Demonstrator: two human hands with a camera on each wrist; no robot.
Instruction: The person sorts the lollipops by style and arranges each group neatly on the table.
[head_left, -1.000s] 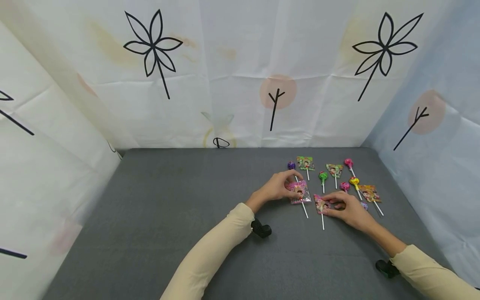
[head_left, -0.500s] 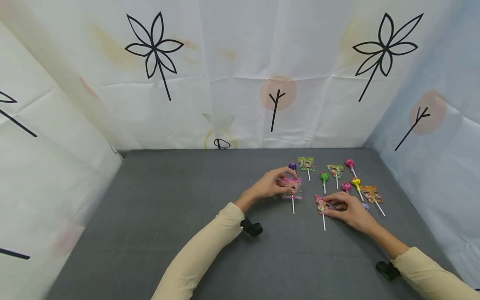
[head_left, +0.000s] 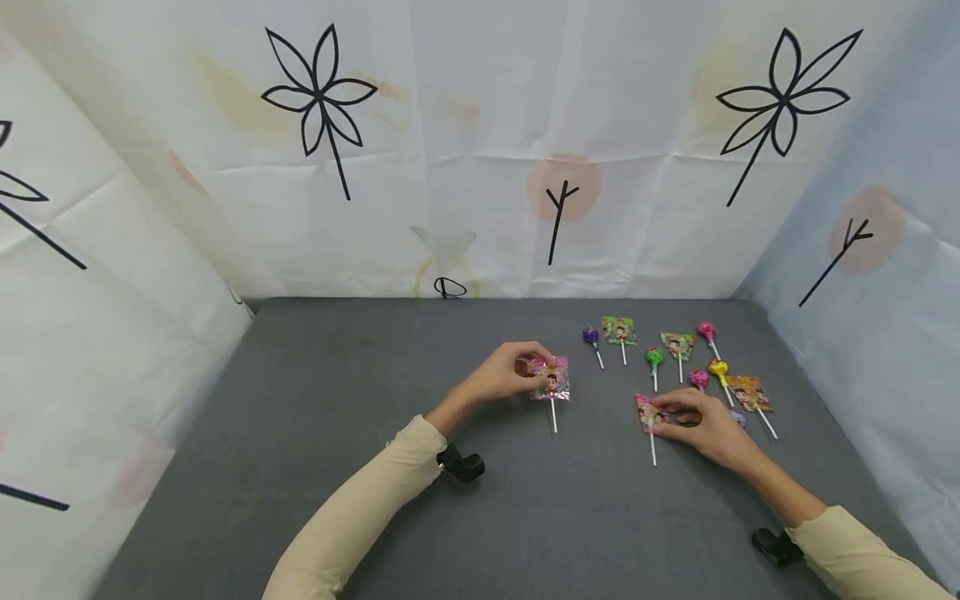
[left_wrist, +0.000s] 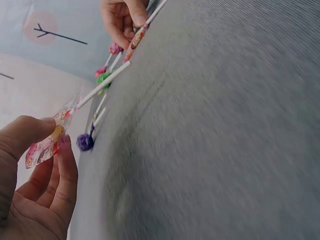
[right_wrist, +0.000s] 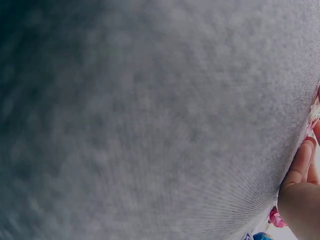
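My left hand [head_left: 504, 371] pinches a lollipop in a pink printed square wrapper [head_left: 558, 385], its white stick pointing toward me. In the left wrist view, thumb and fingertips grip that wrapped lollipop [left_wrist: 56, 134] by its head, held over the grey table. To the right, my right hand [head_left: 708, 423] pinches another pink-wrapped lollipop [head_left: 645, 410] by the wrapper's right edge, low at the tabletop. At the far right of the right wrist view, only part of the right hand [right_wrist: 302, 175] shows, with a bit of pink wrapper.
Between and behind the hands lie a purple lollipop [head_left: 591, 336], a green one [head_left: 655, 357], a yellow one [head_left: 717, 368] and pink ones. Wrapped lollipops in green [head_left: 618, 330] and orange [head_left: 750, 393] packets lie there too. White printed cloth [head_left: 480, 125] walls the grey table [head_left: 337, 400].
My left hand has moved left across the table with the pink-wrapped lollipop, uncovering the purple lollipop's stick. The right hand stays in place on its wrapped lollipop; the head view shifts slightly.
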